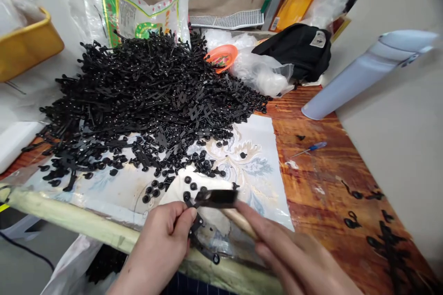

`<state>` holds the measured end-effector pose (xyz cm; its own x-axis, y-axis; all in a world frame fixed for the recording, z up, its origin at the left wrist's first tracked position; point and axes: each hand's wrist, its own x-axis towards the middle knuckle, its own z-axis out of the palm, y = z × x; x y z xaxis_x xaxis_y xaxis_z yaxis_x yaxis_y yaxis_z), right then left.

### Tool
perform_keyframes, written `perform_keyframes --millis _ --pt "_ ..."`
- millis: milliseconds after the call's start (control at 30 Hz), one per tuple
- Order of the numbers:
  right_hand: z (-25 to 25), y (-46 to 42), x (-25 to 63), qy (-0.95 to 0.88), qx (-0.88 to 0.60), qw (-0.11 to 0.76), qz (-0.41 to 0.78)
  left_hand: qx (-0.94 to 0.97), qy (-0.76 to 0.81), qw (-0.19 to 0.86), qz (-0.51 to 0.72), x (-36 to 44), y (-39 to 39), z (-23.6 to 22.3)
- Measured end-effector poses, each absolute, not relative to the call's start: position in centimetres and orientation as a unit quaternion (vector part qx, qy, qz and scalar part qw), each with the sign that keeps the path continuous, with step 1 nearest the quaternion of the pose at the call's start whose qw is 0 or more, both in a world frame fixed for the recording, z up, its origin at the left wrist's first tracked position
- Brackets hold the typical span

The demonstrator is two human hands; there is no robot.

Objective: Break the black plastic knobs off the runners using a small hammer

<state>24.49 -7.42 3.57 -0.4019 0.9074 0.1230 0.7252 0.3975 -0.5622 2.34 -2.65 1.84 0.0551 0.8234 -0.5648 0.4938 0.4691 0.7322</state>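
Near the table's front edge, my left hand (166, 235) pinches a black jointed plastic piece (204, 249) between thumb and bent fingers. My right hand (280, 239) is wrapped round the wooden handle of a hammer (219, 197). The dark hammer head, blurred by motion, is close to the far end of the black piece; I cannot tell whether they touch. Behind both hands lies a white cloth (180, 184) with a few round black knobs (187, 179) on it. A large heap of black plastic parts (145, 87) rises beyond.
A blue-handled screwdriver (313, 147) lies on the wooden table (294, 133), right of the patterned sheet (266, 147). Several loose black parts (384, 235) lie at the right. A pale blue tube (356, 78), a black bag (301, 50) and an orange dish (223, 56) stand behind.
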Motion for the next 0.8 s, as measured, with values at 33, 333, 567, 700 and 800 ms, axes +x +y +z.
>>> perform_keyframes --millis 33,333,567,700,800 --pt "3.6 -7.5 24.5 -0.807 -0.503 0.222 0.216 0.498 0.671 0.528 0.149 2.4 -2.6 1.9" --pt "3.3 -7.7 24.6 -0.796 -0.53 0.202 0.213 0.48 0.677 0.538 0.152 2.4 -2.7 1.5" --pt "2.7 -8.1 24.1 -0.798 -0.53 0.154 0.241 0.491 0.674 0.534 0.139 2.2 -2.8 1.1" --pt "2.1 -8.6 24.2 -0.779 -0.544 0.161 0.268 0.501 0.667 0.533 0.141 2.0 -2.7 0.7" --pt "2.7 -8.0 24.4 -0.754 -0.564 0.18 0.284 0.524 0.653 0.527 0.145 1.6 -2.8 0.9"
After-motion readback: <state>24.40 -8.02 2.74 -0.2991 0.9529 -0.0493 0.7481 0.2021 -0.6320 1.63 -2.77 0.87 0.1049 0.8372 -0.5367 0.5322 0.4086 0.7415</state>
